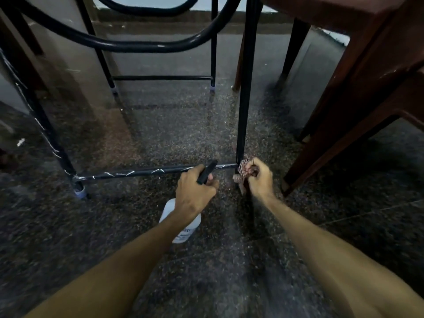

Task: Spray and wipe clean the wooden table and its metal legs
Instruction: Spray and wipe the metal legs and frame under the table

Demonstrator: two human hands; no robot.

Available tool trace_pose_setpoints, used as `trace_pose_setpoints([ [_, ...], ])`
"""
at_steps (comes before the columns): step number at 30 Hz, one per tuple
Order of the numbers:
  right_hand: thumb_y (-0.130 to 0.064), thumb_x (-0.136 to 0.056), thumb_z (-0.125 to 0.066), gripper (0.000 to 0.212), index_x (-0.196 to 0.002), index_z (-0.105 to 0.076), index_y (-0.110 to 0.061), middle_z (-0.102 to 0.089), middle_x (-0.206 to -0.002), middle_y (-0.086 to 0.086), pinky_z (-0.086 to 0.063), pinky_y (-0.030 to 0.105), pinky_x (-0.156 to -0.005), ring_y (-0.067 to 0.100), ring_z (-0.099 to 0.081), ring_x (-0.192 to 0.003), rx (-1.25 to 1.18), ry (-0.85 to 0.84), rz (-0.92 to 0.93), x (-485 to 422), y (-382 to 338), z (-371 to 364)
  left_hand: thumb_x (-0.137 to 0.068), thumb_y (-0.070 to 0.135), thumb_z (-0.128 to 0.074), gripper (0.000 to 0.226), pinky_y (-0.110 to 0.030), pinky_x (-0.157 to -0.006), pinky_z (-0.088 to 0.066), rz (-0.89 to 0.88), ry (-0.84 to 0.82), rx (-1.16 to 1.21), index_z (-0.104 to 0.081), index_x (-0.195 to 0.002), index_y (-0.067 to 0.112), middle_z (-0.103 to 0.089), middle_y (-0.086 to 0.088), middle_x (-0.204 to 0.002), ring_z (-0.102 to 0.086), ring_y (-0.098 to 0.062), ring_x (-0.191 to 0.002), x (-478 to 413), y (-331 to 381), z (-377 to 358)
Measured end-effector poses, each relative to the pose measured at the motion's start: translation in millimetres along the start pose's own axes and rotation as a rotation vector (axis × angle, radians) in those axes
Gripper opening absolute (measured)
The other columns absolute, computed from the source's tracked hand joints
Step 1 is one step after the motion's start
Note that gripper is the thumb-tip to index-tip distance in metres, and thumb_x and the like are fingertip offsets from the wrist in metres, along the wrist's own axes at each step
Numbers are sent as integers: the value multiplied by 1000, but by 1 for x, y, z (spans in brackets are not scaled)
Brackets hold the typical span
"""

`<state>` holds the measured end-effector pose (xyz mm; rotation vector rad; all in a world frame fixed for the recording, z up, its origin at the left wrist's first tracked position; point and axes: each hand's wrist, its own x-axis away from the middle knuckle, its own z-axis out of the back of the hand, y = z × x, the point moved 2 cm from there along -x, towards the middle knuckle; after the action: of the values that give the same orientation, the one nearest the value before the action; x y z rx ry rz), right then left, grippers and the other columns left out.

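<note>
Right hand [260, 177] grip clenching cloth [244, 169] against metal leg [245, 88], left hand [195, 191] grasping spray bottle [183, 228]

I'm looking down at a dark speckled stone floor [174, 134], polished enough to give dim reflections at centre frame. Faint tile seams run across the lower right. Standing on it: black metal tube legs of a frame, one at lower left ending in a pale plastic foot cap [79, 191], two more at upper centre with similar caps [213, 88]. A low black crossbar [142, 172] with whitish streaks runs just above the floor across mid-frame. At right, reddish-brown wooden furniture legs [305, 166] rest on the floor. A small white scrap [21, 142] lies at far left.
</note>
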<state>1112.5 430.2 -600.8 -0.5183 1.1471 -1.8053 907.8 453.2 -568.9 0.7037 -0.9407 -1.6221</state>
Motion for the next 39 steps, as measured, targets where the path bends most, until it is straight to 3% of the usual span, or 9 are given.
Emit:
trace_pose_setpoints([
  [3,10,-78,-57,27,-86,-63,-16,-53,-97,3,-45,21,-74,12,-56,-86,49,240,182,-5,-21,-3,-86,16,-73,16,-29,-52,-38,-8,15,-2,-59,-80,10,-64,-17,-71,-51,-19,-56,-4,-2,3],
  [7,-3,-87,-58,30,-114,-66,-13,-50,-119,13,-43,29,-85,31,-55,-105,379,15,203,16,6,-24,-84,18,-76,19,-36,-60,-50,-3,25,-8,-58,-77,17,-65,-11,-71,-60,-26,-64,5,-6,2],
  [12,8,-75,-57,34,-99,-72,-10,-44,-102,6,-48,29,-80,17,-52,-86,302,227,283,17,-10,-16,-83,19,-77,21,-34,-64,-50,0,40,21,-57,-76,19,-65,2,-67,-62,-17,-63,0,-8,11],
  [17,7,-71,-59,31,-97,-69,-6,-49,-106,13,-43,30,-94,22,-52,-100,210,493,166,26,-1,23,-83,23,-74,20,-41,-74,-55,20,-39,-6,-56,-73,21,-67,2,-69,-66,-20,-72,8,-10,-2],
  [23,9,-68,-58,34,-89,-69,-15,-49,-103,8,-44,33,-101,24,-55,-102,212,425,143,30,7,49,-83,35,-72,21,-36,-67,-51,114,-82,-109,-59,-71,22,-66,-4,-79,-66,-29,-79,15,-7,-21],
  [28,13,-70,-61,37,-91,-70,-16,-48,-103,4,-48,44,-96,18,-54,-99,177,370,159,30,-3,40,-85,31,-73,17,-37,-74,-51,117,-53,-123,-62,-78,20,-66,0,-83,-62,-27,-83,17,1,-22],
  [32,13,-71,-61,36,-94,-70,-14,-48,-105,5,-50,41,-93,17,-56,-98,208,326,212,32,-7,26,-83,27,-72,17,-35,-72,-48,110,1,-96,-58,-75,24,-68,-3,-83,-65,-30,-85,15,-4,-16],
  [36,9,-77,-60,38,-110,-70,-9,-48,-120,9,-48,29,-97,19,-53,-110,311,180,429,23,-21,-6,-81,26,-74,23,-40,-75,-57,95,21,-31,-53,-72,28,-70,1,-78,-68,-25,-81,12,-14,-1],
  [39,3,-83,-60,52,-133,-58,-12,-43,-134,11,-49,40,-100,28,-45,-122,585,59,380,21,-10,-35,-82,25,-73,20,-44,-77,-58,107,41,-18,-55,-73,25,-68,0,-73,-67,-24,-75,11,-25,10],
])
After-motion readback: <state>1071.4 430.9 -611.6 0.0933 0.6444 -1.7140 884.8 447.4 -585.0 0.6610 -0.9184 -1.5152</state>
